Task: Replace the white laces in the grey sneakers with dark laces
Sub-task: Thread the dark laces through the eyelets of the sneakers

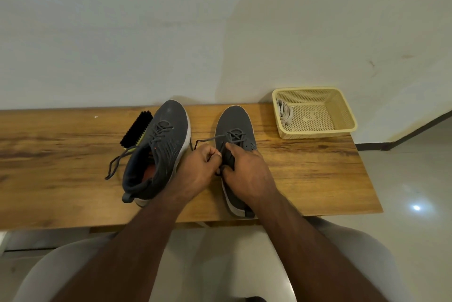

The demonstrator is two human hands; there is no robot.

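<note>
Both ur hands, left (198, 167) n right (247, 174), pinch the dark lace (210, 139) on the right sneaker (234, 120). Yank hard n it prob unthreads.

the room is evenly, softly lit, a little warm and dim. a lamp overhead shows as a small white glare spot on the glossy floor (416, 207) at right. the wall (146, 32) carries a faint broad shadow edge running down toward the counter (61, 155), which has a mild sheen. short soft shadows sit under the shoes (159, 150) and basket (315, 112). the wide lens bows the counter edge and stretches the forearms at the bottom. focus is fair mid-frame, softer at the corners.
</note>
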